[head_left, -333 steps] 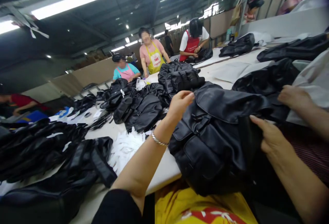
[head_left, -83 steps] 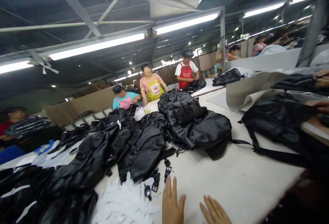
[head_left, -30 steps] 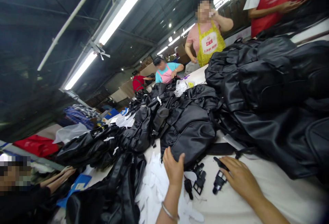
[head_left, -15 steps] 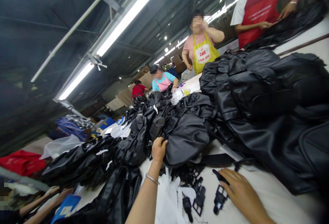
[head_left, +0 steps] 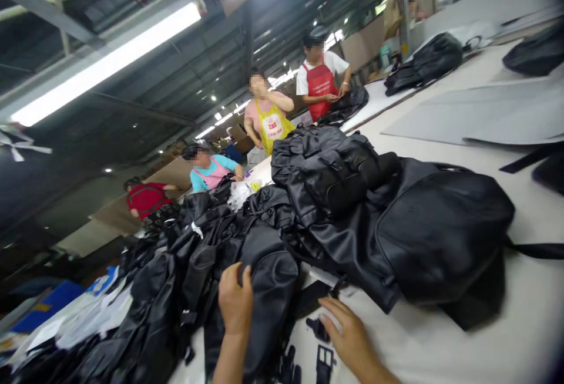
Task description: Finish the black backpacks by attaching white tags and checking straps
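Left hand: rests flat, fingers loosely curled, on a black bag at the near edge of the desk; whether it grips the material cannot be told.
Right hand: open, fingers stretched out, fingertips just beside a small black plastic buckle; grasping nothing.
Black bag: lies on the desk between the two hands and a heap of similar bags, its smooth rounded panel facing up.
More buckles: black clips lying loose on the desk, below the right hand's fingers.
Large backpack: on its side, right of the hands, touching a stack of dark bags behind it.
Left heap: black bags and straps, with white paper tags near them.
Far side: workers in aprons stand or sit along the desk.
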### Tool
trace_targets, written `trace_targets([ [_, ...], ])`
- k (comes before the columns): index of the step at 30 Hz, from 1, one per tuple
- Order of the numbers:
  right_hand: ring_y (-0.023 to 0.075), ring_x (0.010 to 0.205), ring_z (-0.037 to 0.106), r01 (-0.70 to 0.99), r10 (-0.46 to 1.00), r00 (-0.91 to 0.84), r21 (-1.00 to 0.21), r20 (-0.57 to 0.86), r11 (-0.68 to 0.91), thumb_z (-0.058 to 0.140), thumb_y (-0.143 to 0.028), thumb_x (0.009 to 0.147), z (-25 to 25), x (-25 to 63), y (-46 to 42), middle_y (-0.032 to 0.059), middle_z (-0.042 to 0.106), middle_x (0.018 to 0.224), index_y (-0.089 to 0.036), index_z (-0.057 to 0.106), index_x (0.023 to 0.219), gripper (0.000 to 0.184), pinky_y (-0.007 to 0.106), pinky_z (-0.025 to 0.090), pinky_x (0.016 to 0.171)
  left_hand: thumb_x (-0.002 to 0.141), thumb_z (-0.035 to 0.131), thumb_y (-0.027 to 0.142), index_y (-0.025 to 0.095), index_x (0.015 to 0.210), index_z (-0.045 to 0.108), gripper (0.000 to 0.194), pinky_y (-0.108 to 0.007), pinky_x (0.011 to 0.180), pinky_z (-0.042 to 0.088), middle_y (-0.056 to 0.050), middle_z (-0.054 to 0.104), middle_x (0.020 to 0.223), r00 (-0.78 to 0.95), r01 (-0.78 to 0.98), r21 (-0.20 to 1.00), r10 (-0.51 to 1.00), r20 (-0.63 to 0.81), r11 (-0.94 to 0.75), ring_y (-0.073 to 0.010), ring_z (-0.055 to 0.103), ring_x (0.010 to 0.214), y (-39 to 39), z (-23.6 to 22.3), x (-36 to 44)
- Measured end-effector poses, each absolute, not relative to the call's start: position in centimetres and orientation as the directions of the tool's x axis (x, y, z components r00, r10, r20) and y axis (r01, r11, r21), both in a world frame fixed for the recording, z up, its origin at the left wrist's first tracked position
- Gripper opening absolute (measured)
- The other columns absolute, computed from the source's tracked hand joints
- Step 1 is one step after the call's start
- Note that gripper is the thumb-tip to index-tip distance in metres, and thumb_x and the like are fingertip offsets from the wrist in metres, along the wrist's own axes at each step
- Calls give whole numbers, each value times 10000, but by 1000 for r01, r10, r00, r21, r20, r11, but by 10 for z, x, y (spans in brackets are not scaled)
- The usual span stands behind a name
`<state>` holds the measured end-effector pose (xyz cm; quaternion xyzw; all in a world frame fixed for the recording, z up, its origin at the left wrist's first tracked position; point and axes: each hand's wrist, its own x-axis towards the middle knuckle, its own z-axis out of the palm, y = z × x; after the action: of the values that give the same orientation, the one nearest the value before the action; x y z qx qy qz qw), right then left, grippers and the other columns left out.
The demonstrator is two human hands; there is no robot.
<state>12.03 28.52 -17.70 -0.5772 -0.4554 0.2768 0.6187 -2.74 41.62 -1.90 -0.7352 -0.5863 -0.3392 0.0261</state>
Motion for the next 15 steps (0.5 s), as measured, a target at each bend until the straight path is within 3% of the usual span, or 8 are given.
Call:
trace_targets([
  [2, 244, 929, 525, -96, 814, 576, -981, 83, 168, 422, -457, 826, -177, 124, 289, 109, 560, 1013, -122, 608, 980, 414, 336, 495, 767, 723, 498, 448, 159, 935, 553, 363, -304, 778, 447, -79, 591, 920, 154, 630, 727, 961, 228, -273, -183, 556, 858, 398, -21, 31],
  [3, 246, 882, 548, -221, 788, 616, -962, -8, 164, 432, -504, 806, -176, 128, 290, 114, 575, 973, -118, 609, 947, 447, 316, 521, 694, 701, 524, 464, 153, 919, 562, 382, -283, 713, 466, -76, 601, 892, 218, 531, 831, 974, 53, -164, -178, 569, 826, 389, -26, 60],
  [5, 254, 795, 575, -391, 740, 655, -906, -153, 159, 467, -580, 747, -171, 138, 292, 115, 597, 893, -116, 610, 895, 508, 292, 534, 577, 653, 568, 503, 125, 853, 582, 427, -248, 602, 468, -70, 609, 779, 315, 400, 916, 932, -180, 42, -152, 577, 702, 379, -39, 109],
  [8, 257, 655, 588, -493, 668, 688, -858, -283, 144, 530, -626, 651, -161, 154, 292, 107, 610, 798, -111, 610, 840, 555, 295, 519, 489, 592, 643, 491, 135, 864, 581, 452, -243, 529, 463, -50, 621, 740, 389, 207, 915, 829, -402, 346, -128, 567, 598, 380, -51, 155],
  [11, 255, 602, 587, -538, 622, 702, -830, -347, 144, 568, -604, 629, -157, 166, 291, 99, 612, 749, -112, 600, 808, 525, 295, 511, 461, 601, 673, 375, 133, 870, 579, 374, -293, 617, 504, -59, 648, 757, 433, 10, 769, 691, -579, 639, -161, 605, 663, 390, -50, 179],
  [13, 261, 634, 591, -538, 624, 708, -825, -332, 171, 571, -585, 650, -158, 169, 292, 102, 613, 744, -113, 596, 815, 500, 295, 516, 481, 623, 655, 282, 99, 811, 586, 271, -314, 678, 512, -83, 654, 712, 458, -41, 707, 642, -615, 706, -182, 618, 679, 393, -42, 191],
  [15, 263, 661, 593, -539, 639, 707, -816, -303, 209, 567, -580, 668, -162, 170, 294, 104, 615, 750, -116, 593, 838, 495, 298, 520, 504, 648, 617, 224, 85, 788, 587, 200, -324, 710, 514, -91, 655, 693, 468, -102, 726, 677, -568, 680, -189, 624, 680, 390, -27, 203],
])
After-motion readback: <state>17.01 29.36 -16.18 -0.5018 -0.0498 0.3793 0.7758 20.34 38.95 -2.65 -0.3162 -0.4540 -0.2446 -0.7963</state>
